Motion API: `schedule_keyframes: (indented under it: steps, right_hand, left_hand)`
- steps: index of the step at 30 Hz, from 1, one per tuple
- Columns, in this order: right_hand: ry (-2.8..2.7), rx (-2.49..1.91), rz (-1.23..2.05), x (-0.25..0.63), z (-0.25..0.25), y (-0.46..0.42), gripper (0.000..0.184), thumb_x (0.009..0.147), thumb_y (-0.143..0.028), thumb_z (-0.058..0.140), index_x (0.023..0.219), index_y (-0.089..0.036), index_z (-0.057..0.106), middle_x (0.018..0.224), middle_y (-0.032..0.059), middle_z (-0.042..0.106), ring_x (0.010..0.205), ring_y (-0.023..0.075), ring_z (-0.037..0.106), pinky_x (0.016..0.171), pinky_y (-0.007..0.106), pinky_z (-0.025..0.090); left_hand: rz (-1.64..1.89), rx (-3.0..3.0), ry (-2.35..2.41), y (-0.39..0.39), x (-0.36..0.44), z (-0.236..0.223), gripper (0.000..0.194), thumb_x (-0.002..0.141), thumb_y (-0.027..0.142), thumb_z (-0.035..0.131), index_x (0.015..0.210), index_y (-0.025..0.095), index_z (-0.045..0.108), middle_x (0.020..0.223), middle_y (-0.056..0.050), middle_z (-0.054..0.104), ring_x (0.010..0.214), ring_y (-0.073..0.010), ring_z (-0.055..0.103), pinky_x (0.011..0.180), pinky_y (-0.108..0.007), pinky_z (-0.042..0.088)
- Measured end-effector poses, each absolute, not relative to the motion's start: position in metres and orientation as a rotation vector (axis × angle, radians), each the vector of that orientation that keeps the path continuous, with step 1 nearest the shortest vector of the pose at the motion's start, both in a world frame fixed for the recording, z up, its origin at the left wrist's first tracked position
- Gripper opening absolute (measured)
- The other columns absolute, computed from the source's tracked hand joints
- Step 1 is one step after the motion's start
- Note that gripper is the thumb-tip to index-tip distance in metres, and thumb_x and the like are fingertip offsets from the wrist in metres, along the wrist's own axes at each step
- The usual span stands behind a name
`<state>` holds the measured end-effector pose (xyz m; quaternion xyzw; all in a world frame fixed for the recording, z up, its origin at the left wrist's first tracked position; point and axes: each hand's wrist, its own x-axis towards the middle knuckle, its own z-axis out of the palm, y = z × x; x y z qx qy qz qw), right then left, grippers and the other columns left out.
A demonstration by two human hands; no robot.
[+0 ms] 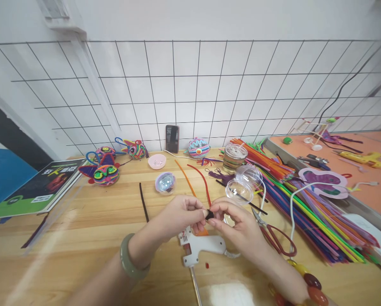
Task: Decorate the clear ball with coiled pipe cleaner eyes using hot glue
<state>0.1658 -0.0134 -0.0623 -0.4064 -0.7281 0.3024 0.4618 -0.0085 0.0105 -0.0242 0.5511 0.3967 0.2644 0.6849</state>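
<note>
Between the fingertips of both hands is a small dark piece (210, 215), which looks like a short coil of black pipe cleaner. My left hand (182, 214), with a pale green bangle on the wrist, pinches it from the left. From the right, my right hand (238, 221) pinches it between thumb and fingers; a beaded bracelet is on that wrist. Under the hands a white glue gun (203, 248) lies on the wooden table, its glue stick pointing toward me. Beyond them lie an orange pipe cleaner (185, 177), a red one (202, 176) and, to the left, a black one (143, 202).
Red-handled scissors (277, 240) lie right of my right hand, beside a large bundle of pipe cleaners (308, 212). Clear plastic shells (239, 192) and a lidded jar (235, 157) stand behind. Colourful fish-like crafts (104, 173), a phone (172, 138) and small bowls (156, 161) line the back.
</note>
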Motion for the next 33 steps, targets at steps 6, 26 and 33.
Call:
schedule_keyframes:
  steps: [6,26,33]
  right_hand:
    - [-1.763,-1.006,0.705,0.165,-0.061,-0.014,0.009,0.078,-0.022,0.062,0.088,-0.021,0.060,0.079,0.0019,0.057,0.065,0.0139,0.055,0.061,0.026,0.049]
    - [-1.714,-1.122,0.671,0.165,-0.066,-0.015,0.011,0.079,-0.028,0.061,0.086,-0.020,0.063,0.069,0.0006,0.060,0.062,0.0149,0.058,0.060,0.026,0.049]
    - [-1.702,-1.126,0.651,0.164,-0.063,-0.016,0.009,0.078,-0.026,0.062,0.085,-0.020,0.063,0.068,-0.0002,0.060,0.062,0.0146,0.058,0.059,0.026,0.048]
  left_hand:
    - [0.630,1.257,0.894,0.011,-0.008,-0.029,0.012,0.070,0.025,0.060,0.068,0.014,0.057,0.052,0.002,0.057,0.046,-0.0077,0.050,0.051,-0.022,0.042]
    - [0.684,1.387,0.941,0.008,-0.006,-0.030,0.017,0.073,0.031,0.057,0.070,0.014,0.057,0.058,0.001,0.056,0.053,-0.0100,0.051,0.054,-0.022,0.040]
    - [0.689,1.492,0.962,0.008,-0.006,-0.031,0.019,0.077,0.033,0.052,0.072,0.015,0.055,0.060,-0.001,0.056,0.055,-0.0119,0.051,0.054,-0.024,0.039]
